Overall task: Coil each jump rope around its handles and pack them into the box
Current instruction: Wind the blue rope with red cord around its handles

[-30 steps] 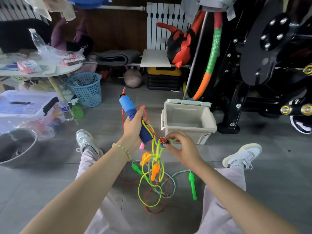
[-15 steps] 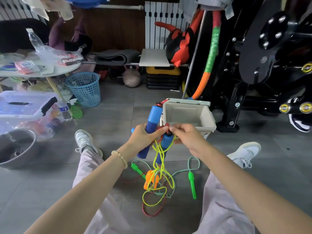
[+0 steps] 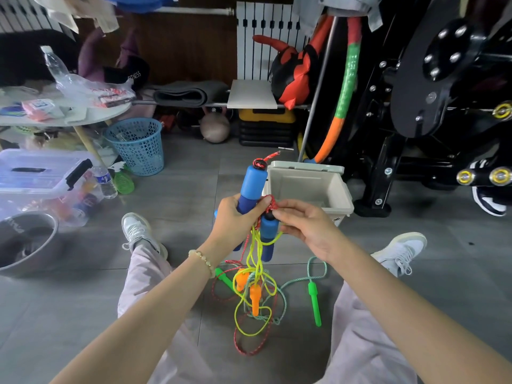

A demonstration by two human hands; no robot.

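Grey floor tiles (image 3: 443,286) lie under us, the open box (image 3: 304,187) just ahead. Our left hand (image 3: 235,217) grips one blue handle (image 3: 250,187) upright; our right hand (image 3: 307,225) pinches the red rope (image 3: 273,205) beside the second blue handle (image 3: 267,236). We judge the yellow rope (image 3: 259,261) tangled in it: best we free that first, then wrap tight, even turns round both handles.

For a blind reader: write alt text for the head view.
A seated person's left hand grips a blue jump-rope handle upright while the right hand pinches its red rope. Ropes with orange handles and green handles trail tangled onto the floor; an open beige box stands behind.
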